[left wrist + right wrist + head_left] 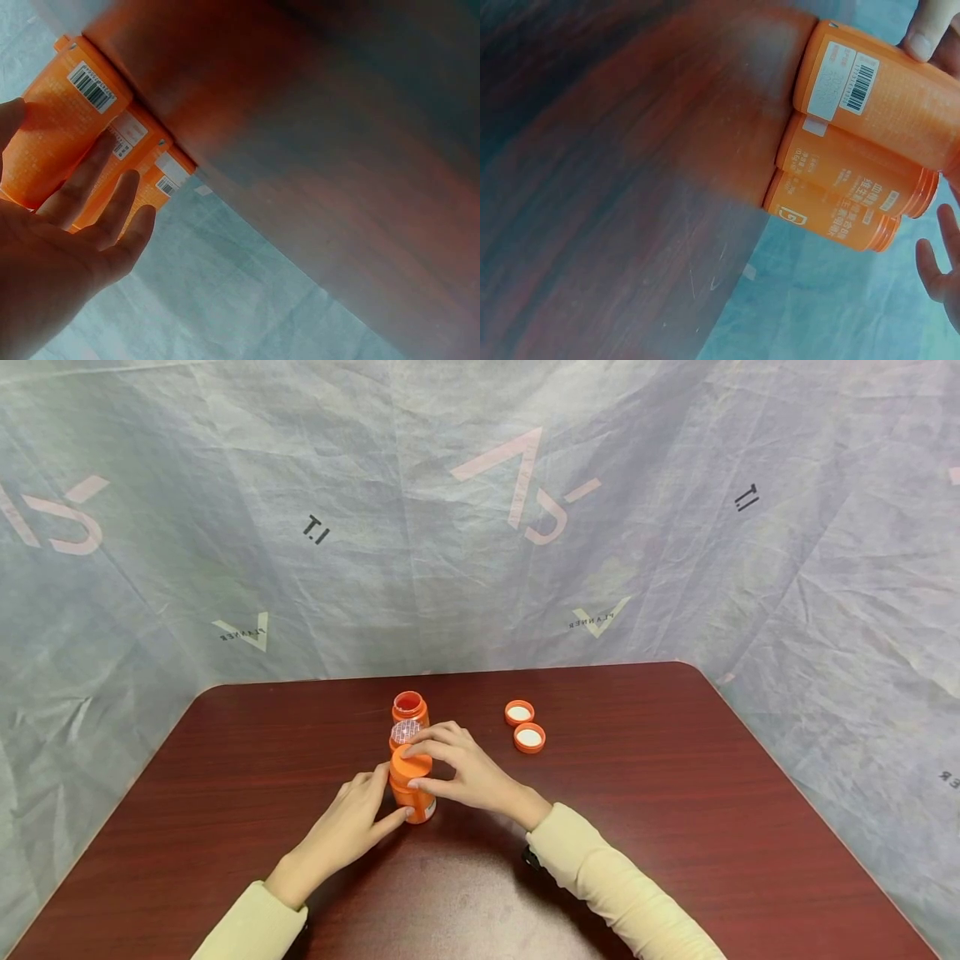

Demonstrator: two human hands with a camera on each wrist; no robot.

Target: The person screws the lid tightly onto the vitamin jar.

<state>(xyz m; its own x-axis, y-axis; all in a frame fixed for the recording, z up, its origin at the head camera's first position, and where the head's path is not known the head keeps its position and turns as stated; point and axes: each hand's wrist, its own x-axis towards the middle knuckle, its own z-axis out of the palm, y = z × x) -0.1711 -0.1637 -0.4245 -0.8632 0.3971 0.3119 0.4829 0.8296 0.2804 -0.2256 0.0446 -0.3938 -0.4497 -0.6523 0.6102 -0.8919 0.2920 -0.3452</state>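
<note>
Three orange bottles stand in a row, one behind another. The nearest bottle [414,802] has its orange cap [411,763] on; the middle one shows a patterned seal [406,732] on its mouth, and the rear bottle [409,702] is uncapped. My left hand [341,827] holds the nearest bottle's body between thumb and fingers. Over the cap, my right hand [468,770] grips its edge with thumb and fingertips. In the right wrist view the nearest bottle [885,94] shows a barcode label, and the left hand's thumb touches its side.
Two orange caps with white linings, a rear cap [519,713] and a front cap [529,738], lie inside up on the dark red table [675,793], right of the bottles. A printed grey sheet [375,527] hangs behind and beside the table.
</note>
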